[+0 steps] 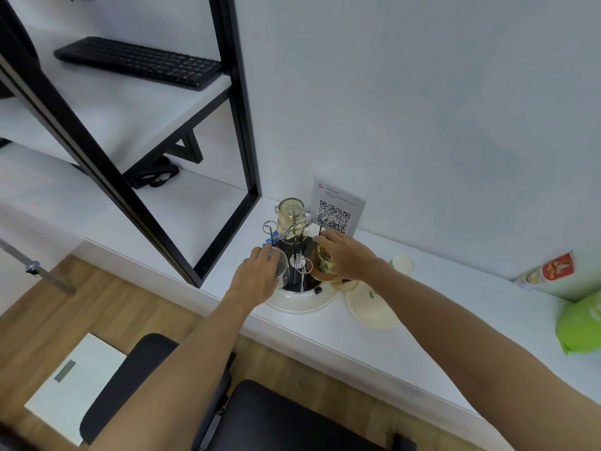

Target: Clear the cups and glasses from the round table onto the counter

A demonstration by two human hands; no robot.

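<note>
A wire cup rack (298, 255) stands on a round white tray (300, 305) on the white counter (374, 340). My left hand (257, 276) grips a clear glass (282, 267) at the rack's left side. An amber glass (324, 259) sits at the rack's right side, with my right hand (346, 253) closed around it. Another yellowish glass (290, 215) hangs upside down on the rack's far peg. The round table is out of view.
A QR-code sign (336, 209) leans on the wall behind the rack. A paper cup (403, 264), paper plates (370, 309), a green bag (582, 320) and a printed packet (549, 271) lie to the right. A black-framed shelf (240, 125) with a keyboard (136, 61) stands left; a black chair (260, 415) below.
</note>
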